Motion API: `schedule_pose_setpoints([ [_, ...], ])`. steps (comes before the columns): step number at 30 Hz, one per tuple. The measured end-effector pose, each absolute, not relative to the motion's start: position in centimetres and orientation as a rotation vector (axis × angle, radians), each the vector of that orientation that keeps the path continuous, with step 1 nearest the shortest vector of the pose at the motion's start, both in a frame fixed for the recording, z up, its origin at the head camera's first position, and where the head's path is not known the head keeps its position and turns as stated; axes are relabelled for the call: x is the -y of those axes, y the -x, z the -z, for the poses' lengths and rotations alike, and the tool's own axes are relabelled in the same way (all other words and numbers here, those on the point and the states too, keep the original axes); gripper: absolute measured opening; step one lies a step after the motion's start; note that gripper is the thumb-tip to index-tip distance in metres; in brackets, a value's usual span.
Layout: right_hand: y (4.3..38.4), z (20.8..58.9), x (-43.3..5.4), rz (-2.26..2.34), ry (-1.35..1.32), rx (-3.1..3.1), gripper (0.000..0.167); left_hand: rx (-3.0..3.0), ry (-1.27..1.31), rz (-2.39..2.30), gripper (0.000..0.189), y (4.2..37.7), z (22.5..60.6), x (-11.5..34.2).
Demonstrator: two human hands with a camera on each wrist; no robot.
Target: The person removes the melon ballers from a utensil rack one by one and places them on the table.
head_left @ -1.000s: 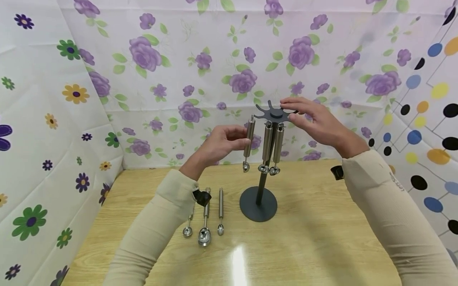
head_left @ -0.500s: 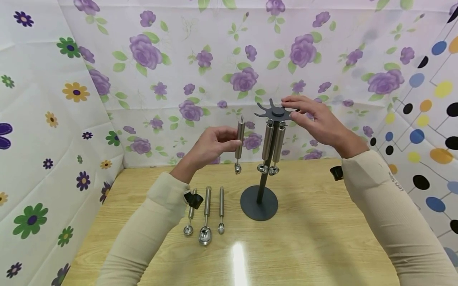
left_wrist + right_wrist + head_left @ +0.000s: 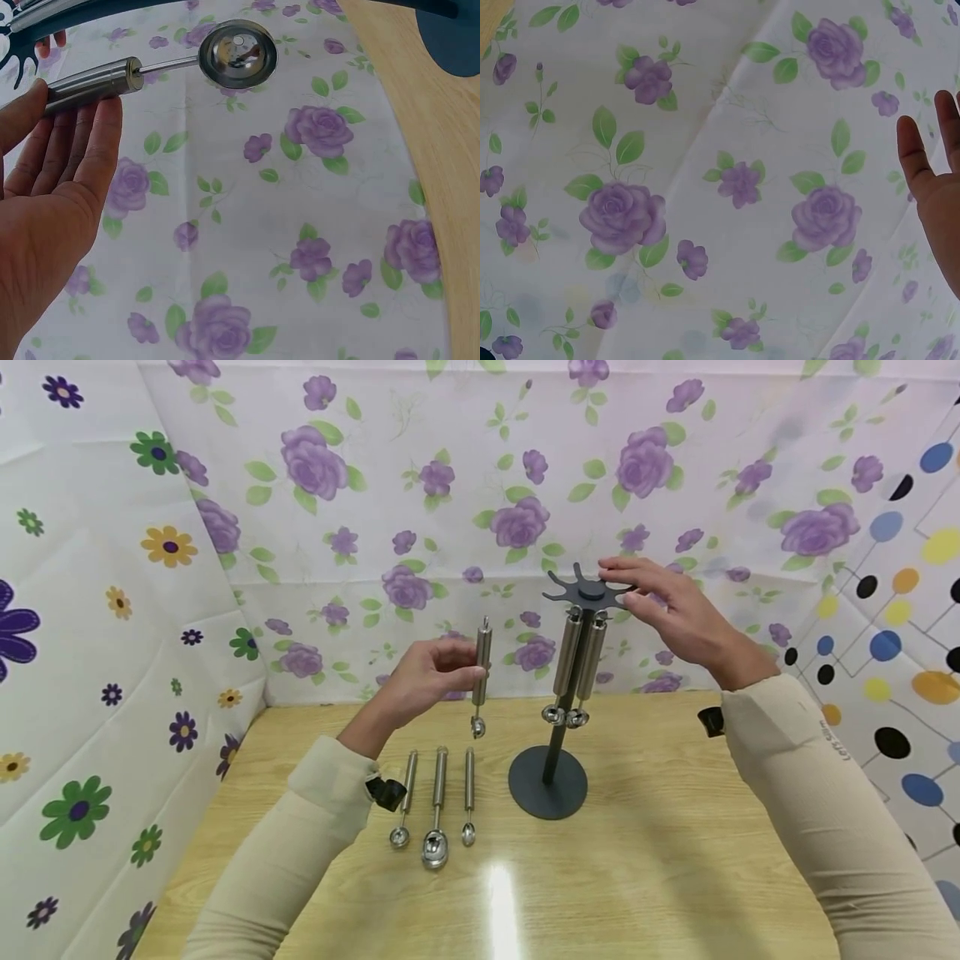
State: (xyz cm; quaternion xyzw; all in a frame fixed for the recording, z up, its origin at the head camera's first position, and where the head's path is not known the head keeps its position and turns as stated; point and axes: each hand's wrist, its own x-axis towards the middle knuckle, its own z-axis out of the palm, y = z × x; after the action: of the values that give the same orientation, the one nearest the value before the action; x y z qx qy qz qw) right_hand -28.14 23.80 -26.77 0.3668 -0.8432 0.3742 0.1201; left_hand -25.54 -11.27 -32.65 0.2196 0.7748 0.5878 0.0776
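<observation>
In the head view my left hand pinches the steel handle of a melon baller, which hangs upright with its scoop down, left of the rack. The left wrist view shows the baller's round bowl with a small hole, and the thumb and fingers on its handle. My right hand reaches to the top of a dark rack, its extended fingers and thumb at the rack's curved arms. Two more steel scoops hang from the rack's front hooks. Only part of the right hand shows in the right wrist view.
On the wooden table, left of the rack's round base, lie a small scoop, a larger scoop and a narrow one, side by side. A flowered cloth stands behind the table.
The melon baller has come off the rack's left hook and moved left and slightly down in my left hand. My right hand has stayed at the rack's top.
</observation>
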Motion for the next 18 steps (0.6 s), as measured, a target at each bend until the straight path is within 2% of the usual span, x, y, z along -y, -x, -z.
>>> schedule_pose_setpoints([
  [18,28.2,26.6,-24.4,-1.02,-1.186,2.434,0.043,-2.329,-0.51,-1.773,0.032,23.4,35.9,14.6],
])
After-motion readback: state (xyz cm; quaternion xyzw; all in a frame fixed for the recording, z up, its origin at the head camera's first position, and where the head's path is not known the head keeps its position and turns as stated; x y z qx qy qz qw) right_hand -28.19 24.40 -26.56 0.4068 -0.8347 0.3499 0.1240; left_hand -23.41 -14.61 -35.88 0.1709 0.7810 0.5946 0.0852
